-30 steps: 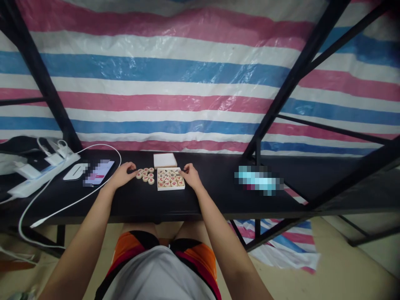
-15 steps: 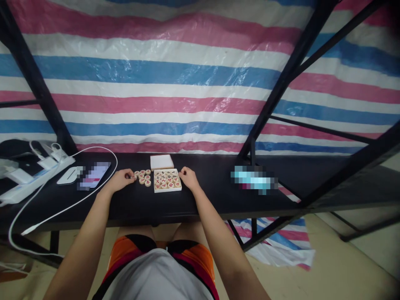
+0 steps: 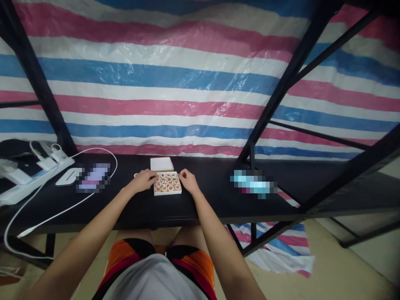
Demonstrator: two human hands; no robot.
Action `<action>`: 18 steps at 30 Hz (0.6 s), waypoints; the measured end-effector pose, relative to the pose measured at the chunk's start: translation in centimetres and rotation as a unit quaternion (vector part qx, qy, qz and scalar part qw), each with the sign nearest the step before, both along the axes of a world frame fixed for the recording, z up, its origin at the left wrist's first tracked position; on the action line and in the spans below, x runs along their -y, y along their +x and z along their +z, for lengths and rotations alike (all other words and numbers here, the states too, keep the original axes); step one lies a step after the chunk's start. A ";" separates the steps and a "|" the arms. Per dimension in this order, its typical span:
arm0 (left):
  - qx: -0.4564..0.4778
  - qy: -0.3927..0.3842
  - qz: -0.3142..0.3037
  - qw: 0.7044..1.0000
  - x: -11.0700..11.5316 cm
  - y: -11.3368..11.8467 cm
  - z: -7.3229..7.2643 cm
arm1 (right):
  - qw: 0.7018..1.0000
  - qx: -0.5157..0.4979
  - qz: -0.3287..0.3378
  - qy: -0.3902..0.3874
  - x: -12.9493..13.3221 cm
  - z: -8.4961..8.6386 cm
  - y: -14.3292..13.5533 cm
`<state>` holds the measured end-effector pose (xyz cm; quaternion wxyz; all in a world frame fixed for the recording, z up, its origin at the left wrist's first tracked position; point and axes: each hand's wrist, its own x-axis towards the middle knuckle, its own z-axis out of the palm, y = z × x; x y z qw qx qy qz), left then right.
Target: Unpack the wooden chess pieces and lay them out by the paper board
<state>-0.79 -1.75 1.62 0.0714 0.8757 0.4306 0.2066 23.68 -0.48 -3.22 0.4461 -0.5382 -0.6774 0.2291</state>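
A small white box (image 3: 167,193) stands on the black desk, with Chinese chess pieces (image 3: 170,183) in rows, some marked in red and some in black. My left hand (image 3: 144,180) reaches over the box's left edge, its fingertips pinched together above the leftmost pieces. Whatever may be between those fingers is hidden. Part of a loose chess piece (image 3: 136,175) shows behind this hand, which covers the area around it. At the box's right edge, my right hand (image 3: 188,180) has its thumb and curled fingers closed on the rim.
Behind the box lies an open white lid (image 3: 161,164). To the left are a blurred phone (image 3: 93,177), a white flat device (image 3: 68,176), a white cable (image 3: 59,212) and a power strip (image 3: 34,179). A blurred turquoise item (image 3: 253,183) lies to the right, near the black frame.
My left hand has moved right, from the loose chess pieces to the box's left side, and now covers most of those pieces. My right hand stays at the box's right edge.
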 end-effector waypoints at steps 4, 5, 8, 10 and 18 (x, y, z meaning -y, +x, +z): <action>0.031 0.024 0.052 0.998 0.4 -1.7 0.0 | 1.000 0.003 0.010 -0.012 0.1 0.1 -0.1; 0.032 0.024 0.078 0.996 0.6 -2.2 0.0 | 1.000 0.004 0.011 -0.014 0.0 0.1 -0.1; -0.002 0.011 0.116 0.993 1.9 -3.5 -0.1 | 1.000 0.007 0.009 -0.016 -0.1 -0.1 0.0; -0.025 0.014 0.110 0.994 2.9 -4.1 -0.3 | 1.000 0.009 0.006 -0.015 -0.2 -0.3 0.0; 0.009 0.017 0.102 0.995 3.3 -5.1 -1.2 | 1.000 0.023 0.004 -0.015 -0.1 -0.3 -0.1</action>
